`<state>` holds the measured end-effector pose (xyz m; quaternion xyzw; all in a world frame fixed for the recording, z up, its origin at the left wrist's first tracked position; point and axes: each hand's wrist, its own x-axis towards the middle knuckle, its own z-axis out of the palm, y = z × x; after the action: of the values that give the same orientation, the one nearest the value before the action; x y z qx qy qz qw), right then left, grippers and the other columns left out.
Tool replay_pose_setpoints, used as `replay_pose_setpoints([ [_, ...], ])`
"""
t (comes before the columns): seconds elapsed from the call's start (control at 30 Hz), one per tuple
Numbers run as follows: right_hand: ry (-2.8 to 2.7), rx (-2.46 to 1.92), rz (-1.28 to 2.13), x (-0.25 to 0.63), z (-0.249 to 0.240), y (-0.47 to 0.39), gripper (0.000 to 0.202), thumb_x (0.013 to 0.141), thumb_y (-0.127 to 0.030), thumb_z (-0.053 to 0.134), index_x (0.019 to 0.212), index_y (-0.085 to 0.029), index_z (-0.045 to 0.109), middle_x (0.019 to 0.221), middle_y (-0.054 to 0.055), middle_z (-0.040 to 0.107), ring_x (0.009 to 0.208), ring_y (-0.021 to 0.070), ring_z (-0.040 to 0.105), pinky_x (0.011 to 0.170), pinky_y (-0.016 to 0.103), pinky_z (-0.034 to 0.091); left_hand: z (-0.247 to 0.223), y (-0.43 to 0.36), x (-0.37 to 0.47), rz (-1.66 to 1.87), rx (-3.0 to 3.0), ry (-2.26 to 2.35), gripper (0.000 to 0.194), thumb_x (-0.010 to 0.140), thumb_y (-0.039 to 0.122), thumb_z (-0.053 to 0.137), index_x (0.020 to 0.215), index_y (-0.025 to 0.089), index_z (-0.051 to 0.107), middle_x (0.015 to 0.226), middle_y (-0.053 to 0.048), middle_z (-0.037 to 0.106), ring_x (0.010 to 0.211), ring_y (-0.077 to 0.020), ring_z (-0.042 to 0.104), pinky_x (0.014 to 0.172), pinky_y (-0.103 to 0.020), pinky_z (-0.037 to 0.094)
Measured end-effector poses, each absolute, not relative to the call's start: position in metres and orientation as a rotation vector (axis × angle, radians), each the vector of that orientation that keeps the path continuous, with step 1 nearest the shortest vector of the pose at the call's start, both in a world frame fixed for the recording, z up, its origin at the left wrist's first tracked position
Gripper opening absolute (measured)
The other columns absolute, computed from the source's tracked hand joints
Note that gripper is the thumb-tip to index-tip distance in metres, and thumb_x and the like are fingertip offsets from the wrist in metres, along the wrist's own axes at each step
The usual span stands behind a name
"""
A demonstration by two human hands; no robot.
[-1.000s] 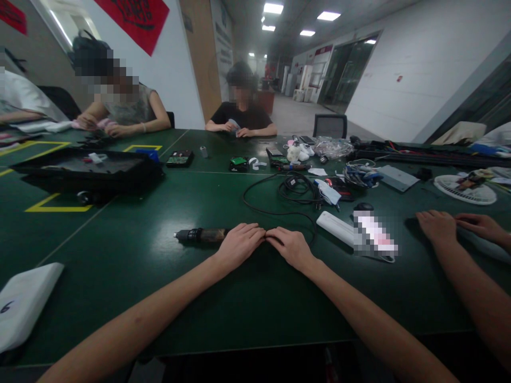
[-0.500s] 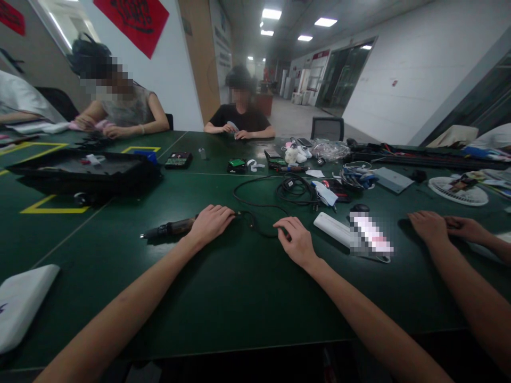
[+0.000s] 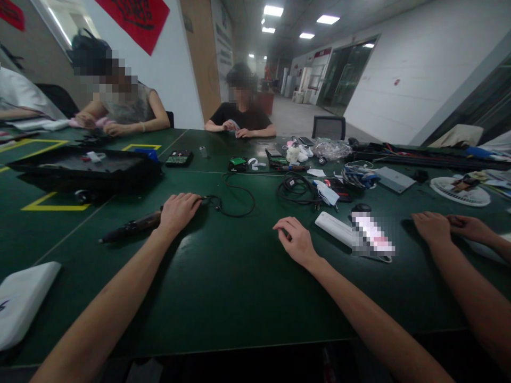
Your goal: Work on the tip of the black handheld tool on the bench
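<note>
Power tool (image 3: 133, 227) lies left, held by the left hand (image 3: 178, 213); the right hand (image 3: 296, 240) is empty, loosely curled. Pulling hard might catch the cord (image 3: 239, 216) on the far green board (image 3: 238, 161).

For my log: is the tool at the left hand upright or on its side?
On its side: the dark tool lies along the table, rear hidden by the left hand.

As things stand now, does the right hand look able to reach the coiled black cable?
Probably yes: the right hand looks free, and the coiled black cable lies just beyond it, with only green tabletop visible between them.
</note>
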<state>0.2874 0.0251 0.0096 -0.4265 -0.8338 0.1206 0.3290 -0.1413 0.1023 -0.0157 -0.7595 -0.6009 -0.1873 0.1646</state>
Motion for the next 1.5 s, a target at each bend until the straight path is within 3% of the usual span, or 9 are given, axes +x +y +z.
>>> replay_pose_setpoints([
  [0.27,-2.191,-1.099,0.304,0.286,0.008,0.025,0.021,0.1,-0.018,0.052,0.109,-0.025,0.07,0.114,0.008,0.067,0.105,0.0241,0.063,0.077,0.035,0.057,-0.012,0.091,-0.124,-0.559,-2.231,-1.687,0.035,0.106,0.042,0.039,0.116,0.024,0.067,0.108,-0.009,0.074,0.102,-0.0281,0.063,0.088,-0.041,0.038],
  [0.73,-2.241,-1.094,0.283,0.283,0.01,0.023,0.022,0.101,-0.017,0.051,0.109,-0.026,0.069,0.114,0.008,0.067,0.107,0.0244,0.063,0.08,0.037,0.057,-0.009,0.059,-0.039,-0.522,-2.59,-1.262,0.027,0.107,0.036,0.042,0.114,0.022,0.065,0.105,-0.007,0.07,0.094,-0.022,0.066,0.091,-0.04,0.042],
  [1.0,-2.427,-0.945,0.218,0.278,0.018,0.017,0.023,0.096,-0.019,0.061,0.117,-0.026,0.067,0.127,0.009,0.065,0.128,0.0288,0.052,0.104,0.047,0.047,-0.005,0.025,0.012,-0.492,-2.796,-0.89,0.024,0.107,0.031,0.044,0.122,0.023,0.062,0.114,-0.006,0.068,0.104,-0.02,0.064,0.095,-0.038,0.044],
  [1.13,-2.545,-0.864,0.235,0.276,0.014,0.018,0.016,0.095,-0.019,0.065,0.111,-0.024,0.068,0.127,0.008,0.065,0.129,0.0282,0.051,0.108,0.049,0.041,0.001,0.021,0.018,-0.514,-2.788,-0.796,0.027,0.104,0.028,0.048,0.125,0.021,0.062,0.125,-0.009,0.067,0.119,-0.0239,0.06,0.1,-0.04,0.043],
  [1.3,-2.556,-0.906,0.286,0.277,0.011,0.022,0.009,0.098,-0.02,0.063,0.105,-0.023,0.067,0.123,0.008,0.066,0.123,0.0254,0.053,0.102,0.045,0.043,0.007,0.039,-0.016,-0.488,-2.772,-0.873,0.035,0.102,0.042,0.051,0.127,0.021,0.064,0.121,-0.01,0.069,0.113,-0.0258,0.063,0.098,-0.043,0.045],
  [1.5,-2.551,-0.926,0.308,0.278,0.016,0.02,0.011,0.1,-0.022,0.062,0.109,-0.023,0.068,0.126,0.008,0.065,0.121,0.0251,0.054,0.099,0.043,0.045,0.007,0.064,-0.067,-0.426,-2.846,-0.969,0.057,0.094,0.064,0.055,0.132,0.021,0.061,0.122,-0.009,0.069,0.107,-0.0246,0.066,0.093,-0.04,0.049],
])
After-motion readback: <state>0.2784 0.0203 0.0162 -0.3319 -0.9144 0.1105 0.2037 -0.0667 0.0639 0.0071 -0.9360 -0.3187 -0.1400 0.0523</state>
